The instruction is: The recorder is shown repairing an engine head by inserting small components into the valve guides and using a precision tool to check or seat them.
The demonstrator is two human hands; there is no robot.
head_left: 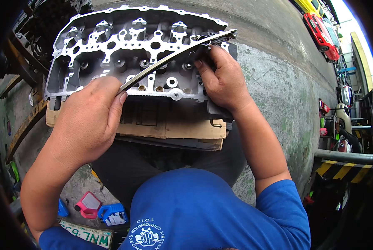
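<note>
A silver cast engine head, with holes and open chambers, rests on flattened cardboard in front of me. A long flat metal bar crosses it diagonally, rising to a dark, small fitting at the upper right. My left hand is closed round the bar's lower end, above the casting's near left edge. My right hand is curled at the casting's right end, just below the bar's upper end; its fingertips are partly hidden, and I cannot make out what they grip.
Dark metal frames stand at left. Plastic jugs and a licence plate lie low left. At right are a metal rail, a yellow-black striped edge and parked cars.
</note>
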